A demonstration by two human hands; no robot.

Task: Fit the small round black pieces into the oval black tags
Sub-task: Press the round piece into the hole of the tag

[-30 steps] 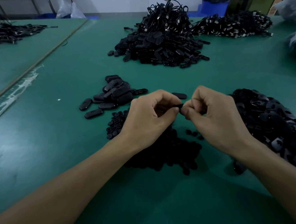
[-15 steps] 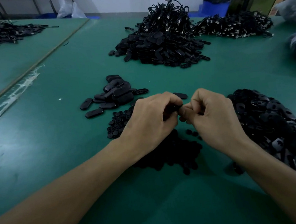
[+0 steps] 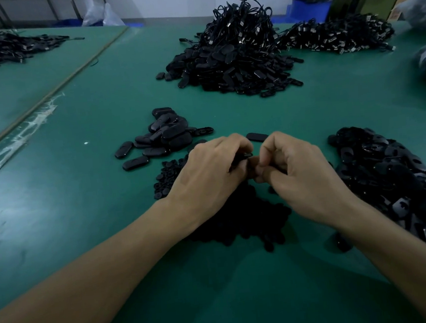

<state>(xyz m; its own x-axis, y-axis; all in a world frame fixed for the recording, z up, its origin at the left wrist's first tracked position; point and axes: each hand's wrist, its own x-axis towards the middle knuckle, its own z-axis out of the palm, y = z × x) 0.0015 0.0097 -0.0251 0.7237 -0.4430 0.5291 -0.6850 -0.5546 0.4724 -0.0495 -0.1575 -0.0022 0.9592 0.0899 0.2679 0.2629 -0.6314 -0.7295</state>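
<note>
Above a green table mat (image 3: 83,226), left hand (image 3: 207,172) and right hand (image 3: 296,174) knuckles-up, fingertips touching at the middle. Pinched between them, a small black plastic part (image 3: 245,156), only a thin edge showing; cannot tell whether oval tag, round piece or both pressed together. Fingers of both hands curled tight onto that part, neither hand loose. Directly beneath the hands and wrists, a heap of small round black plastic pieces (image 3: 251,220), spilling out left of the left hand. Just beyond the left hand, a low cluster of closed oval black plastic tags (image 3: 168,137). One single oval black tag (image 3: 256,136) flat on the mat just beyond the fingertips. Right of the right hand, a broad heap of flat black tag shells (image 3: 396,180). Farther back, well apart, a tall pile of black tags with cords (image 3: 233,55).
</note>
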